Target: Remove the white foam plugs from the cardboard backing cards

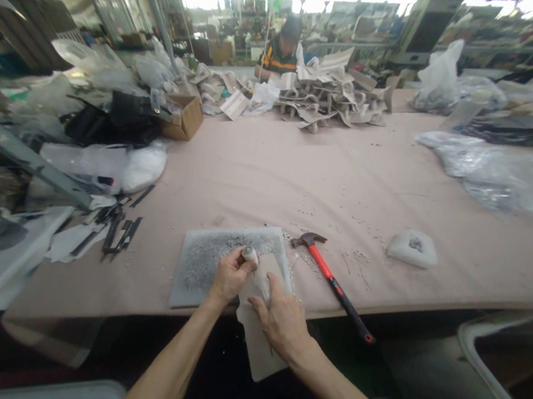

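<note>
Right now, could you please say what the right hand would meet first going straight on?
Probably the off-white roll with a round end, held in the left hand, though depth is unclear.

Pinkish table (pixel 250 177) with slab (pixel 202 270), hammer (pixel 321 261)

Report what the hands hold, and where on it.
The left hand holds a pale roll near its visible end; the right hand holds the beige panel around its middle.
</note>
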The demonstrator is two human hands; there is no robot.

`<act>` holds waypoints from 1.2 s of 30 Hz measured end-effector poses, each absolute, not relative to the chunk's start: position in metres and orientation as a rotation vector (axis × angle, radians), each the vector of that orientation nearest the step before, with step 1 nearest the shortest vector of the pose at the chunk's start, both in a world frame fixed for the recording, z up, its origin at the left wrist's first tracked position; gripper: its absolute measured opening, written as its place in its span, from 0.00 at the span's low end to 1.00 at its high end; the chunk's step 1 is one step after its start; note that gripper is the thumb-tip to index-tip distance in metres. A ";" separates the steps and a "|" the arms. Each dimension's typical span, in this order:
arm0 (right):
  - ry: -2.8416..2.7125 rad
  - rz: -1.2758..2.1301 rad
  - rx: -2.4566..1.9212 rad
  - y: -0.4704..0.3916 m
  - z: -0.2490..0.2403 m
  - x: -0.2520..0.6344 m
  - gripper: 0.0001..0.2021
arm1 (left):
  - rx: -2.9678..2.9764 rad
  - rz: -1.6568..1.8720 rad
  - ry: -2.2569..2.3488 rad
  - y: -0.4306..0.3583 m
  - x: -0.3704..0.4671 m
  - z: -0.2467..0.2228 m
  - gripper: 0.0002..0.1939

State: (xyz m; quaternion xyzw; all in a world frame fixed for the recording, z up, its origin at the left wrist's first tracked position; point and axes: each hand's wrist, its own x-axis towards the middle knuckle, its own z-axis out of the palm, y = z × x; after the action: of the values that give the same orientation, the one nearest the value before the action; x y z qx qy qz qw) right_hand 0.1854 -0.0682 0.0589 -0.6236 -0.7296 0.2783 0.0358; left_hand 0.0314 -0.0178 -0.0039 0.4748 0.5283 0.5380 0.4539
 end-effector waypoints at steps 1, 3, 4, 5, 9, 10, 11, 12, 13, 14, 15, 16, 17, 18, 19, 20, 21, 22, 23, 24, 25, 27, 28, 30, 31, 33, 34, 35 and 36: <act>-2.197 0.896 -1.908 -0.068 0.059 0.183 0.32 | 1.179 1.311 1.309 -0.018 0.030 -0.006 0.14; -2.122 0.997 -1.837 -0.071 0.058 0.177 0.35 | 1.185 1.290 1.310 -0.019 0.027 -0.005 0.14; -2.093 1.048 -1.780 -0.072 0.056 0.175 0.35 | 1.189 1.282 1.304 -0.019 0.026 -0.004 0.14; -2.068 1.088 -1.723 -0.075 0.053 0.174 0.36 | 1.196 1.271 1.295 -0.019 0.024 -0.003 0.14; -1.929 0.957 -1.651 -0.074 0.038 0.192 0.31 | 1.212 1.233 1.257 -0.020 0.022 -0.001 0.13; -1.897 0.841 -1.677 -0.069 0.035 0.203 0.28 | 1.207 1.226 1.254 -0.020 0.022 -0.001 0.13; -1.881 0.695 -1.713 -0.062 0.033 0.216 0.25 | 1.205 1.219 1.253 -0.020 0.022 -0.002 0.13; -1.886 0.535 -1.757 -0.054 0.031 0.231 0.23 | 1.208 1.211 1.252 -0.020 0.022 -0.002 0.13; -1.911 0.379 -1.812 -0.044 0.030 0.246 0.22 | 1.214 1.203 1.250 -0.020 0.023 -0.002 0.13; -1.946 0.246 -1.879 -0.035 0.030 0.261 0.20 | 1.221 1.199 1.248 -0.020 0.023 -0.002 0.13; -1.990 0.151 -1.954 -0.027 0.029 0.275 0.19 | 1.228 1.198 1.247 -0.021 0.023 -0.002 0.13; -2.045 0.113 -2.037 -0.020 0.028 0.288 0.19 | 1.236 1.199 1.249 -0.021 0.023 -0.002 0.13; -2.103 0.129 -2.116 -0.015 0.027 0.298 0.18 | 1.243 1.201 1.252 -0.021 0.023 -0.001 0.13; -2.154 0.181 -2.181 -0.012 0.027 0.306 0.17 | 1.252 1.201 1.257 -0.021 0.023 -0.001 0.12; -2.188 0.243 -2.225 -0.009 0.026 0.311 0.15 | 1.263 1.199 1.262 -0.020 0.023 0.000 0.11; -2.200 0.307 -2.247 -0.008 0.025 0.313 0.14 | 1.278 1.198 1.267 -0.020 0.023 0.000 0.11; -2.175 0.383 -2.250 -0.007 0.025 0.314 0.11 | 1.298 1.196 1.273 -0.020 0.024 -0.001 0.10; -2.091 0.509 -2.240 -0.005 0.026 0.313 0.08 | 1.325 1.194 1.279 -0.020 0.024 -0.001 0.10; -1.968 0.681 -2.213 -0.004 0.028 0.311 0.05 | 1.361 1.190 1.288 -0.021 0.024 -0.002 0.09; -1.829 0.879 -2.170 -0.003 0.031 0.308 0.02 | 1.404 1.188 1.300 -0.022 0.025 -0.002 0.08; -1.693 1.077 -2.111 -0.002 0.034 0.305 0.02 | 1.452 1.187 1.313 -0.023 0.025 -0.003 0.08; -1.503 1.375 -1.994 -0.003 0.044 0.296 0.03 | 1.551 1.189 1.344 -0.027 0.027 -0.004 0.07; -1.461 1.456 -1.957 -0.006 0.050 0.292 0.02 | 1.596 1.189 1.361 -0.029 0.028 -0.004 0.08; -1.416 1.511 -1.877 -0.016 0.062 0.283 0.05 | 1.668 1.176 1.387 -0.032 0.029 -0.004 0.08; -1.434 1.482 -1.816 -0.023 0.068 0.279 0.07 | 1.691 1.166 1.391 -0.033 0.030 -0.005 0.08; -1.615 1.266 -1.673 -0.036 0.080 0.273 0.14 | 1.704 1.154 1.383 -0.034 0.030 -0.005 0.09; -1.760 1.097 -1.609 -0.041 0.086 0.272 0.16 | 1.703 1.152 1.377 -0.034 0.030 -0.006 0.09; -1.925 0.917 -1.561 -0.045 0.092 0.270 0.16 | 1.703 1.152 1.377 -0.033 0.030 -0.007 0.08; -2.096 0.751 -1.527 -0.048 0.099 0.270 0.16 | 1.705 1.150 1.382 -0.032 0.030 -0.008 0.07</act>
State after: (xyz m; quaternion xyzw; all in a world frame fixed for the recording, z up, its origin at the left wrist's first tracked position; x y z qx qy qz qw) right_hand 0.2695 -0.0477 0.0987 -0.5519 -0.7575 0.2714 0.2190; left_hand 0.0297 -0.0320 -0.0080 0.6505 0.5274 0.4389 0.3257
